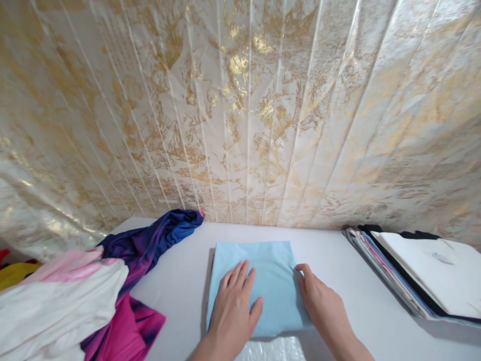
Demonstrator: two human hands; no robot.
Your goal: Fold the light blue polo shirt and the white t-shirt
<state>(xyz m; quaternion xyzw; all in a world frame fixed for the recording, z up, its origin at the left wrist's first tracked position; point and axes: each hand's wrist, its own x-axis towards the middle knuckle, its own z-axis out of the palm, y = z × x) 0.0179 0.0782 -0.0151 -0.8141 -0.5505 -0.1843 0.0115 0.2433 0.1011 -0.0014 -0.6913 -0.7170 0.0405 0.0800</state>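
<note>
A light blue cloth (pixel 274 296), folded into a rough square, lies on the white table in front of me. My left hand (pixel 235 303) rests flat on its left half, fingers stretched out. At its right edge, my right hand (pixel 319 296) has thumb and fingers curled together on the fabric, pulling small creases there. A dark edge shows beneath the blue cloth on its left side.
Unfolded clothes heap up on the left: a white and pink garment (pixel 67 296) and a purple, blue and magenta one (pixel 139 245). To the right stands a stack of folded clothes (pixel 432 271), white on top. A gold-patterned sheet (pixel 240 110) hangs behind the table (pixel 180 286).
</note>
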